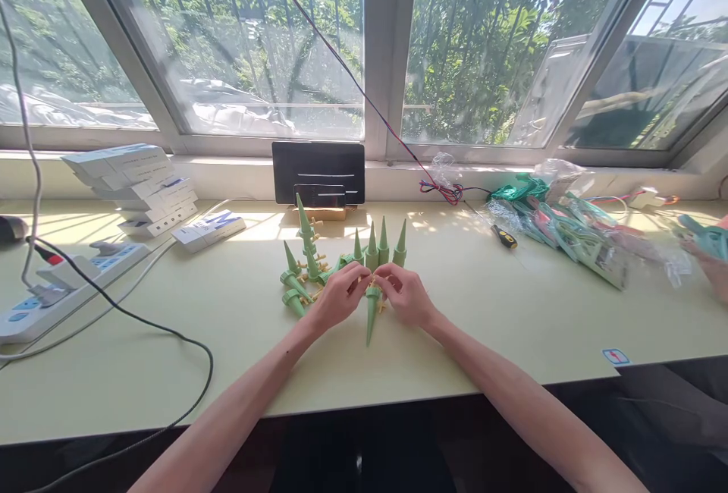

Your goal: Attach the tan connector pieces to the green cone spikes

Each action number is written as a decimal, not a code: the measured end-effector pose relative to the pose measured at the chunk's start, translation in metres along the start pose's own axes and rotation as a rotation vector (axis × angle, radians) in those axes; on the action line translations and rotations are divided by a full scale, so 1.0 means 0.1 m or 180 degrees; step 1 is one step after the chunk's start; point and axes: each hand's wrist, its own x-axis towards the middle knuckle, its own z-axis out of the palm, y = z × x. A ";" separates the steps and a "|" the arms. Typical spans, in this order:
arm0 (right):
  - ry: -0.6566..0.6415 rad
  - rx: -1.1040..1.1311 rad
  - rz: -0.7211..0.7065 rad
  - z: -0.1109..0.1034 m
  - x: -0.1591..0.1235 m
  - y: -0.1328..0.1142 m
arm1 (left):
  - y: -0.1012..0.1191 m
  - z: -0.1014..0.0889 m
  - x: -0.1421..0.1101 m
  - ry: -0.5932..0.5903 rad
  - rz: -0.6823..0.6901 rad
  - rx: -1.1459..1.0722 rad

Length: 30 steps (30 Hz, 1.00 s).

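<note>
on the tabletop (512, 326), the left hand (343, 293) and right hand (405, 294) both pinch the near green spike (371, 317); from here i'd use even pressure.

The table (528, 334) carries a power strip (122, 254) towards its left edge, stacked boxes (145, 189) near the back edge, green spikes (308, 246) in the middle, plastic bags (591, 246) towards the back right corner, and a sticker (616, 356) by the front edge.

ok so there were two hands (341, 293), four green spikes (371, 249) standing just beyond, one more spike (371, 318) pointing near, a left bunch (307, 241) too jumbled to count, one tablet (318, 161), one phone (319, 196), one screwdriver (503, 236) and one power strip (122, 259).
</note>
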 end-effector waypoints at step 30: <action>0.0638 -0.0010 0.0123 -0.03 0.00 0.01 | -0.04 0.01 0.00 -0.0007 0.0119 0.0040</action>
